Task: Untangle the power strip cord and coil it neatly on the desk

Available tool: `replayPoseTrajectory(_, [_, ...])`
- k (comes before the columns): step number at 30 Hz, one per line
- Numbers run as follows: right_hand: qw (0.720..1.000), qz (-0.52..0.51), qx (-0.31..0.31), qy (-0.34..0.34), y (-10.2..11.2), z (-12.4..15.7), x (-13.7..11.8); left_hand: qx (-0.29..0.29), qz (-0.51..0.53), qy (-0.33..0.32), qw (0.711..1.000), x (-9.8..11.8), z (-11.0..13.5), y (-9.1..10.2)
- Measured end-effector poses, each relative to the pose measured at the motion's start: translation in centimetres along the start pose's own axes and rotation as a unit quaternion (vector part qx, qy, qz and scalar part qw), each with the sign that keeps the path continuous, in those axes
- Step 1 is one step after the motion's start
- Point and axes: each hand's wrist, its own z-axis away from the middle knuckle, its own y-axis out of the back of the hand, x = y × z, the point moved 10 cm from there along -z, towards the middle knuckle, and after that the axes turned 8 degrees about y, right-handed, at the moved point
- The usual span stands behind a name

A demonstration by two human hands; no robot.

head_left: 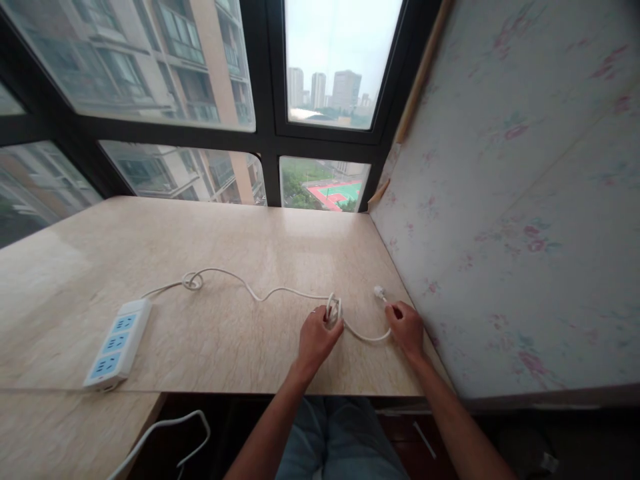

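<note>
A white power strip [116, 343] with blue socket faces lies at the left of the stone-patterned ledge. Its white cord [285, 289] runs right across the surface, with a loose knot near the strip. My left hand [317, 337] is closed on a looped, knotted part of the cord. To the right, my right hand [406, 328] pinches the cord just behind the plug [379, 292], which points away from me. Between the two hands the cord sags in a short curve.
The ledge [210, 353] ends at a front edge above my legs. A floral-papered wall [500, 267] rises close beside my right hand. Dark-framed windows [270, 140] stand behind the ledge. Another white cable [170, 421] hangs at the lower left.
</note>
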Motion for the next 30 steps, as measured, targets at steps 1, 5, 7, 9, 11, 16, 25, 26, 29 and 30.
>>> replayPoseTrajectory(1, [1.000, 0.008, -0.004, 0.006, 0.2, 0.3, -0.2, 0.005, 0.012, 0.007, 1.000, -0.3, 0.0, -0.1])
replayPoseTrajectory(5, [0.999, 0.038, -0.003, 0.017, 0.9, 1.3, -0.5, 0.033, 0.090, 0.012, 0.995, -1.5, 0.3, 0.0])
replayPoseTrajectory(7, [0.999, 0.042, 0.006, 0.014, 1.4, 1.7, -0.6, 0.049, 0.129, 0.003, 0.990, -1.9, 0.6, 0.2])
replayPoseTrajectory(9, [0.999, 0.040, 0.020, 0.008, 1.9, 2.0, -0.6, 0.058, 0.164, -0.005, 0.985, -2.1, 0.9, 0.4])
replayPoseTrajectory(11, [0.999, 0.028, 0.037, 0.001, 2.3, 2.2, -0.5, 0.057, 0.195, -0.007, 0.979, -2.2, 1.0, 0.4])
replayPoseTrajectory(16, [0.997, -0.011, 0.069, 0.044, 3.0, 2.2, -1.4, 0.026, 0.247, 0.000, 0.969, -2.4, 0.9, 0.2])
replayPoseTrajectory(25, [0.975, -0.044, 0.094, 0.195, 3.6, 2.9, -5.9, -0.013, 0.309, -0.010, 0.951, -2.4, 1.0, -0.5])
replayPoseTrajectory(26, [0.974, -0.054, 0.095, 0.198, 3.6, 3.0, -6.3, -0.020, 0.314, -0.011, 0.949, -2.3, 1.1, -0.6])
replayPoseTrajectory(29, [0.972, -0.102, 0.091, 0.190, 3.3, 3.6, -7.4, -0.029, 0.326, -0.014, 0.945, -2.2, 1.1, -0.6])
replayPoseTrajectory(30, [0.971, -0.123, 0.087, 0.184, 3.0, 3.7, -7.9, -0.027, 0.326, -0.015, 0.945, -2.2, 1.1, -0.5])
